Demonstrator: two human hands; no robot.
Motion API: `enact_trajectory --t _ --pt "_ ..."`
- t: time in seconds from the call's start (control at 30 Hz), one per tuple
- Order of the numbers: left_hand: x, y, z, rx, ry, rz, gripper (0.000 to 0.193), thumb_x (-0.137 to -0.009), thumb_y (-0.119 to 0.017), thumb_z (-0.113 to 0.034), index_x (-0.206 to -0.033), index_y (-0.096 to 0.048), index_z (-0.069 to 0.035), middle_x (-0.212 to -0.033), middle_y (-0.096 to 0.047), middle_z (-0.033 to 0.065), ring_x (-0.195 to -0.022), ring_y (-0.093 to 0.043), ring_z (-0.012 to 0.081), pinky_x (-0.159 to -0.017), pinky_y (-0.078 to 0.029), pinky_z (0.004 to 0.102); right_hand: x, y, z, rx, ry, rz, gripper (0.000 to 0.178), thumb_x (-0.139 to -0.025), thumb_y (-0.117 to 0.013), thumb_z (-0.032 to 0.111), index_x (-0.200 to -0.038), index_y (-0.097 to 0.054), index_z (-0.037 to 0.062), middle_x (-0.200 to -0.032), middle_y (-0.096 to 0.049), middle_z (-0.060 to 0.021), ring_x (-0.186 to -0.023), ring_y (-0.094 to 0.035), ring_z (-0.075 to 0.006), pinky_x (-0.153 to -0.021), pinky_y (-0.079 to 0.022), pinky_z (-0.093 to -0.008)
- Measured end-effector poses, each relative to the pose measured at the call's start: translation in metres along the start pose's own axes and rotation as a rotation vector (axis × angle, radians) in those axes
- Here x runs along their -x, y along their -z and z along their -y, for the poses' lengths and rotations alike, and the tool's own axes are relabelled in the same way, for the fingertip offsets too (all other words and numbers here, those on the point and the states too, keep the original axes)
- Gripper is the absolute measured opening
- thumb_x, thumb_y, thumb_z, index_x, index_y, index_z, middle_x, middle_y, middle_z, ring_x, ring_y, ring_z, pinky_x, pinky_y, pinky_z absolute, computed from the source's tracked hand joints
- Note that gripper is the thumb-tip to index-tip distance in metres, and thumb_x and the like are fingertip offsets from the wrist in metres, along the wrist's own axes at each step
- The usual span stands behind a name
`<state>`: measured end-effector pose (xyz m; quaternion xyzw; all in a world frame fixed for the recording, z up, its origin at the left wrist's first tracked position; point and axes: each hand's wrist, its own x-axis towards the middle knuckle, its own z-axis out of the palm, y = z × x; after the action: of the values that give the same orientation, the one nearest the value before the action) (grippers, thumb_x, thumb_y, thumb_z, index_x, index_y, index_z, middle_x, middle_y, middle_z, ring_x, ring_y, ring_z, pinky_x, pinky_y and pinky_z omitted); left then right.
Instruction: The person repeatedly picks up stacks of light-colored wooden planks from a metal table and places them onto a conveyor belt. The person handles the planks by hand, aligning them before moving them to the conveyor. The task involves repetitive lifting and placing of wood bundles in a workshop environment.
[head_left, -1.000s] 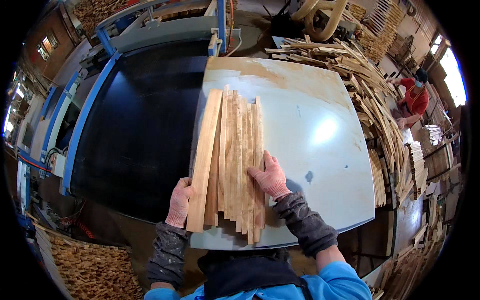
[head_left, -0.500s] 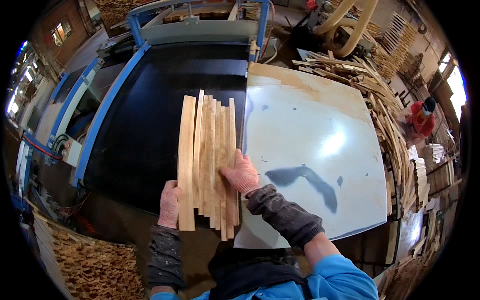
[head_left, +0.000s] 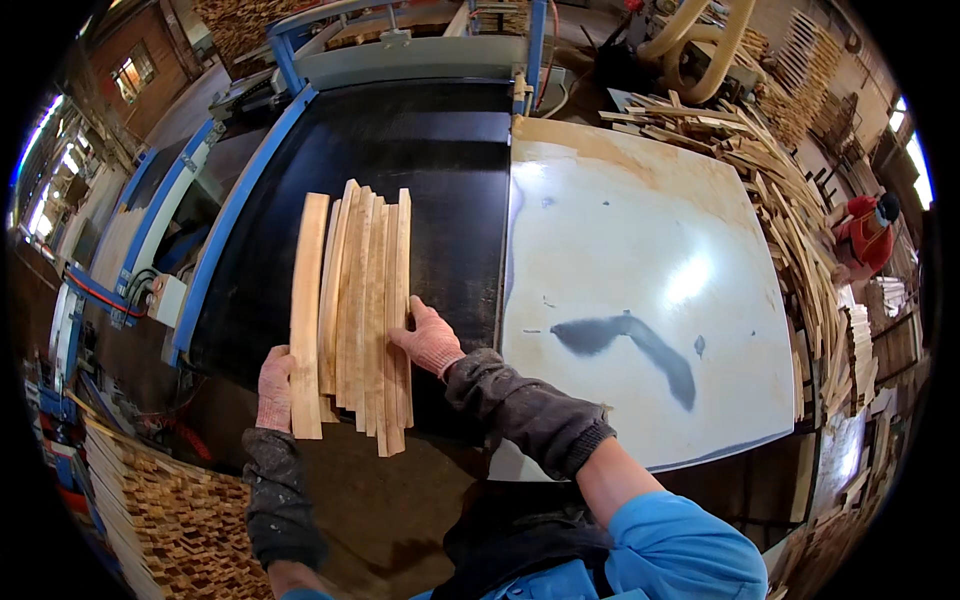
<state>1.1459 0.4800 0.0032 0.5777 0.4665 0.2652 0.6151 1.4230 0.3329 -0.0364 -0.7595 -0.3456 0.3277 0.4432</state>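
Observation:
A bundle of narrow wooden strips [head_left: 365, 300] lies lengthwise over the near part of a black conveyor belt [head_left: 440, 200], its near ends jutting past the belt's edge. One wider strip [head_left: 309, 310] stands a little apart along the left side. Wearing a pinkish knit glove, my left hand [head_left: 273, 385] presses against that wider strip's outer side, most of its fingers hidden. My right hand [head_left: 430, 340], gloved alike, grips the bundle from the right, thumb over the top and fingers along the outer strip. The bundle is squeezed between both hands.
Right of the belt is a pale, stained metal table [head_left: 640, 250]. Beyond it lies a long heap of loose wood strips [head_left: 790, 240]. A blue machine frame [head_left: 245, 215] borders the belt's left. Stacked wood [head_left: 190, 510] fills the lower left. A person in red [head_left: 865, 235] is far right.
Both hands have carried the bundle of strips leftward across the belt, away from the metal table. The grip looks the same. The view has shifted slightly.

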Motion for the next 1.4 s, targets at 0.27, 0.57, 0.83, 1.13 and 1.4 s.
enact_trajectory --t 0.27,0.57,0.83,1.13,1.4 --pt "0.076 -0.084 -0.046 0.003 -0.296 0.101 0.035 -0.104 -0.055 -0.028 -0.124 -0.062 0.0 -0.112 -0.062 0.011 -0.095 -0.066 0.0214 -0.083 -0.057 0.0378 0.1 0.071 0.004 -0.089 0.171 0.026 0.076 -0.094 -0.073 0.029 -0.159 -0.046 0.0004 -0.154 -0.054 -0.0285 -0.142 -0.053 -0.0441 -0.121 -0.044 -0.0476" --pt "0.206 -0.383 -0.025 0.194 -0.471 0.363 0.038 -0.103 -0.063 -0.023 -0.132 -0.058 0.001 -0.127 -0.065 0.0181 -0.117 -0.062 0.0289 -0.103 -0.052 0.0434 0.31 0.188 -0.063 -0.266 0.21 -0.265 0.108 -0.086 -0.079 0.019 -0.172 -0.016 0.0022 -0.154 -0.05 -0.0303 -0.139 -0.055 -0.0464 -0.115 -0.049 -0.0456" --pt "0.461 -0.639 0.023 0.083 -0.479 0.947 0.037 -0.093 -0.061 -0.015 -0.125 -0.056 0.002 -0.117 -0.06 0.0111 -0.104 -0.056 0.019 -0.094 -0.051 0.0347 0.558 0.352 -0.197 -0.281 -0.019 -0.802 0.109 -0.089 -0.081 0.01 -0.175 -0.015 0.0103 -0.159 -0.051 -0.0261 -0.146 -0.053 -0.0356 -0.12 -0.046 -0.0395" --pt "0.656 -0.852 0.143 -0.045 0.244 1.506 0.06 -0.088 -0.055 0.0 -0.147 -0.043 -0.001 -0.118 -0.062 0.0165 -0.102 -0.07 0.029 -0.094 -0.061 0.0455 0.768 0.446 -0.35 -0.22 -0.667 -0.978 0.119 -0.083 -0.084 0.023 -0.176 -0.01 0.0108 -0.15 -0.059 -0.0309 -0.135 -0.064 -0.0385 -0.112 -0.052 -0.0395" --pt "0.643 -1.067 0.283 -0.199 0.331 0.769 0.063 -0.097 -0.056 -0.008 -0.158 -0.04 -0.006 -0.13 -0.063 0.021 -0.104 -0.067 0.0318 -0.095 -0.055 0.0433 0.848 0.466 -0.468 -0.894 -0.734 -1.19 0.104 -0.096 -0.078 0.015 -0.174 -0.011 0.0022 -0.171 -0.036 -0.0303 -0.152 -0.048 -0.037 -0.117 -0.049 -0.0429"
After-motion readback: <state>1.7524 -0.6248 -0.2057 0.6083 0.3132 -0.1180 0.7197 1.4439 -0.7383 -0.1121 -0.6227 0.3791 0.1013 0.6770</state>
